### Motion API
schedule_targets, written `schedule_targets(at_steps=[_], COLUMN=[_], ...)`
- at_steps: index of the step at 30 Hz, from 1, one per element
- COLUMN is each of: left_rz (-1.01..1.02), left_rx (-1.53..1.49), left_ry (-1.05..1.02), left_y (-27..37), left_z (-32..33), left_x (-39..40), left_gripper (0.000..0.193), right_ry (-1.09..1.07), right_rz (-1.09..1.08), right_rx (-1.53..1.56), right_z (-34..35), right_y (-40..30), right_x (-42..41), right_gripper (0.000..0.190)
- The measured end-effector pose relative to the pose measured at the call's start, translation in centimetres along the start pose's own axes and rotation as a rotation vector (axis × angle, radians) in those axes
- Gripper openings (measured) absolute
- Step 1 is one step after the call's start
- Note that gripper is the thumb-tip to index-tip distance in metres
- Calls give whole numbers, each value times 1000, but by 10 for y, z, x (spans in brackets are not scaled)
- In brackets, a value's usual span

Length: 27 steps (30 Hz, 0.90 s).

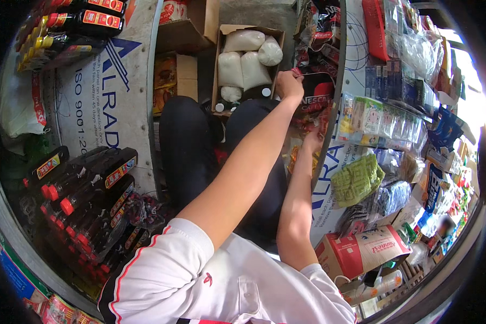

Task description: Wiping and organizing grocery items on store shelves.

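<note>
My left hand [289, 86] has its fingers curled at the upper edge of a dark red and black Nescafé bag [316, 99], pinching it. A thin pale line, perhaps the bag's rim or a string, runs rightward from the fingertips. Lower down, my right hand [314, 141] reaches against red shiny packets [319, 121] beneath that bag; its fingers are partly hidden in shade, so its grip is unclear. Yellow packets [295, 160] lie just left of my right wrist. More red Nescafé packs [326, 32] are stacked beyond my left hand, beside the right-hand shelf's edge.
Between the shelves, a cardboard box [216, 67] holds bags of white granules [255, 71] and white-capped bottles. Dark sauce bottles [117, 174] crowd the left shelf. Milk cartons [384, 117], a green pack [358, 178] and a red-white carton [364, 251] line the right. My knees [186, 133] fill the aisle.
</note>
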State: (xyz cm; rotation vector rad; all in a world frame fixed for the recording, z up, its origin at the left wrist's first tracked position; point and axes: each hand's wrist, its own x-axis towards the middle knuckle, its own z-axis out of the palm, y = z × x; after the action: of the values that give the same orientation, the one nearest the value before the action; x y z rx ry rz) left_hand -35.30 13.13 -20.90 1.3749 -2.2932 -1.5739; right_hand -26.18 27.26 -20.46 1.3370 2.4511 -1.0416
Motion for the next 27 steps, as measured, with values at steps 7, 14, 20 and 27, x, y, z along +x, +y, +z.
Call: schedule_targets(at_steps=[7,14,20,27], left_rz=[-115,81,77,-121], left_rx=[1,-46,-138,43], left_ry=[-3,-176,-216,-443], left_y=[3,-5,4,9], left_z=[7,15,13,-6], left_x=[-3,-5,-5,-6], left_gripper=[22,20,32,94], right_ry=[-165,-46,78,-10], right_rz=[-141,-226,-317,-209], right_rx=[-6,-175,-314,-109], right_z=[8,18,20,37], right_y=[30,29,23,22], right_x=[49,68,76,32], right_gripper=[41,46,51,69])
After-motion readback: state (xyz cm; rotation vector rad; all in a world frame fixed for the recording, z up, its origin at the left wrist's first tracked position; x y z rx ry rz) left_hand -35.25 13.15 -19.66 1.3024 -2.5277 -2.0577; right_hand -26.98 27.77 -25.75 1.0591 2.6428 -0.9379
